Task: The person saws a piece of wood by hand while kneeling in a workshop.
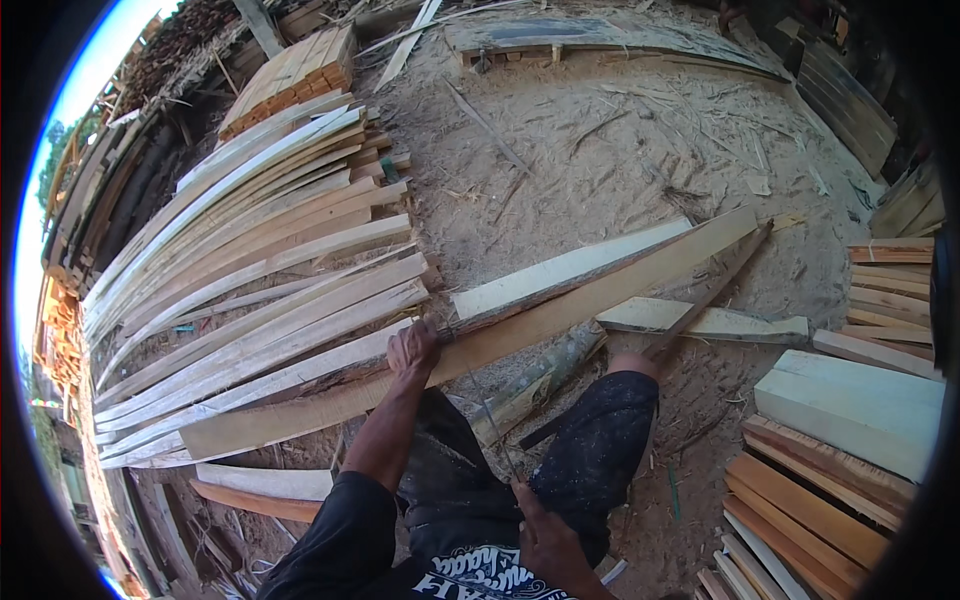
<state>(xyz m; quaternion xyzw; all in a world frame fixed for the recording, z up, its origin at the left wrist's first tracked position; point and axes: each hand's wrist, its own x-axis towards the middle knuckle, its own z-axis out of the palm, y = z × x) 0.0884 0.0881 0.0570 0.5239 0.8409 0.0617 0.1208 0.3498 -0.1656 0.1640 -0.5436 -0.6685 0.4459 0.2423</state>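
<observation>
A long pale plank (590,292) with a bark-dark upper edge slants across in front of me, its right end raised. My left hand (413,347) is closed over this plank's upper edge, near its middle. Low in the view, close to my body, my right hand (545,535) is closed round the end of a long thin blade-like tool (490,420). That tool runs up from the fist to the plank, just right of my left hand; its exact kind is unclear. A round log (545,380) lies under the plank, by my legs.
Many sawn boards (270,250) lie side by side at left, with a neat timber stack (295,75) behind. Thick beams (850,410) are piled at right. A dark stick (715,290) leans near my knee. Sawdust-covered ground (590,150) stretches towards a low platform (600,40).
</observation>
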